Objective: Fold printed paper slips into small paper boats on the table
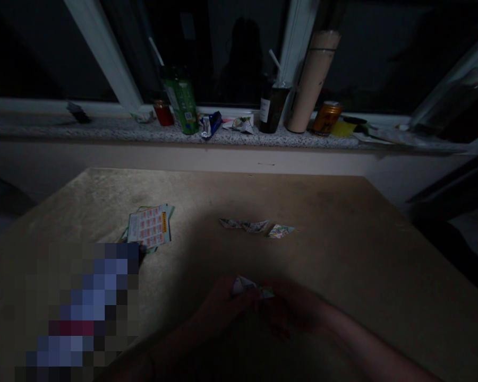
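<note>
In the dim head view both my hands meet low over the brown table (342, 223). My left hand (219, 310) and my right hand (290, 313) pinch a small folded piece of printed paper (247, 286) between their fingertips, fingers closed on it. Beyond them lie three small folded paper pieces (257, 227) in a row. A stack of printed paper sheets (149, 227) lies to the left of the hands.
A blurred-out patch covers the table's near left. On the stone window sill (103, 130) stand a green bottle (183, 103), a red can (163, 112), a dark cup with a straw (271, 106), a tall beige tumbler (313, 79), an orange can (327, 118) and wrappers.
</note>
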`<state>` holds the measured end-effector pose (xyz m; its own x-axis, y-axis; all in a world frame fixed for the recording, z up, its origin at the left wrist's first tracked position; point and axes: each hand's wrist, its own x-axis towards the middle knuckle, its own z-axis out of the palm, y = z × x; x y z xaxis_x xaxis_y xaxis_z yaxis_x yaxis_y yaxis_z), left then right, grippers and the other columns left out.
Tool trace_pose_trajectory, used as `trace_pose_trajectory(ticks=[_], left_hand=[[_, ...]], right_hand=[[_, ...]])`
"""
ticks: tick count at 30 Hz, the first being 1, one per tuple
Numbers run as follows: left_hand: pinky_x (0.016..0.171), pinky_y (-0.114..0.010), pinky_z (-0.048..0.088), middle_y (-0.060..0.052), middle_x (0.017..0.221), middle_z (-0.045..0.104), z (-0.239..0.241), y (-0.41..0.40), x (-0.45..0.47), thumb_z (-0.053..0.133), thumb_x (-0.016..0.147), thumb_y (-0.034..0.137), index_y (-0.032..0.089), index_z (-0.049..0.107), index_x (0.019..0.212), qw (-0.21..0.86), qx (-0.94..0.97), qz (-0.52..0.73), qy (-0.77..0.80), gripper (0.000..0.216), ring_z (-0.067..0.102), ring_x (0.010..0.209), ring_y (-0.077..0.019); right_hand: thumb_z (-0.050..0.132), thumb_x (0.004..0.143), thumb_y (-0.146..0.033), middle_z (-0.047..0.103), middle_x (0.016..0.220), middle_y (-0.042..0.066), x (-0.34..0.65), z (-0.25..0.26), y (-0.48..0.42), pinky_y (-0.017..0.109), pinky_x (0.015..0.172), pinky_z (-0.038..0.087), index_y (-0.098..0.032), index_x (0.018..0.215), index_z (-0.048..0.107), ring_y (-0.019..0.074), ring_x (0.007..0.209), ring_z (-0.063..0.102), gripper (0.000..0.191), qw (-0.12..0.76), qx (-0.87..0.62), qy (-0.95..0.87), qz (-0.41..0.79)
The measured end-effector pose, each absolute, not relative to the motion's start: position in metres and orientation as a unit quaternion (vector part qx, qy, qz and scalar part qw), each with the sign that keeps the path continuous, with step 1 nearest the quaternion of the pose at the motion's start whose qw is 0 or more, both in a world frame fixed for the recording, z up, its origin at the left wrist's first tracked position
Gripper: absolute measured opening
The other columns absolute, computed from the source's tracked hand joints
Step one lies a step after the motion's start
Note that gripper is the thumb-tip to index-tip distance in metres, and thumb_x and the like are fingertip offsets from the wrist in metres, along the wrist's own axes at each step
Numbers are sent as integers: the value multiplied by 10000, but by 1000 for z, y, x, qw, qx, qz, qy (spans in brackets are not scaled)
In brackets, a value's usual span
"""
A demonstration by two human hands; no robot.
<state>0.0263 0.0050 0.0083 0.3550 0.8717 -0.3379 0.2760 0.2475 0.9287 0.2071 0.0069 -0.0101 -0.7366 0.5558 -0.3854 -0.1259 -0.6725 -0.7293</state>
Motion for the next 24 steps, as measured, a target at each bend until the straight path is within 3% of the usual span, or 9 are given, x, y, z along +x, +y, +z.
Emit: trace_pose_trajectory(ticks=[12,18,21,24], left_hand=[[548,-216,378,22,594,566,6,5,25,566,769,447,154,614,678,584,568,240,529,310,499,581,-138],[521,-208,349,37,575,534,10,6,24,586,764,436,152,591,665,589,575,209,529,301,466,558,-123],[557,-212,375,23,632,567,9,7,23,584,787,429,149,612,774,591,582,251,499,282,497,598,-133],[573,-223,395,5,673,597,5,6,22,466,865,490,155,603,886,605,568,294,474,362,517,595,-141]], right_hand=[[375,841,-652,350,485,-76,206,-9,-1,199,385,282,-182,688,520,76,392,323,515,237,-375,-503,742],[353,942,-386,558,656,5,210,-2,0,240,567,358,-188,714,554,128,584,481,362,241,-418,-749,454],[343,943,-306,587,663,25,210,-7,1,250,567,359,-188,749,572,136,566,503,323,230,-403,-796,389],[331,947,-278,611,699,38,209,-8,0,254,577,378,-191,794,577,146,586,528,302,236,-402,-800,376]])
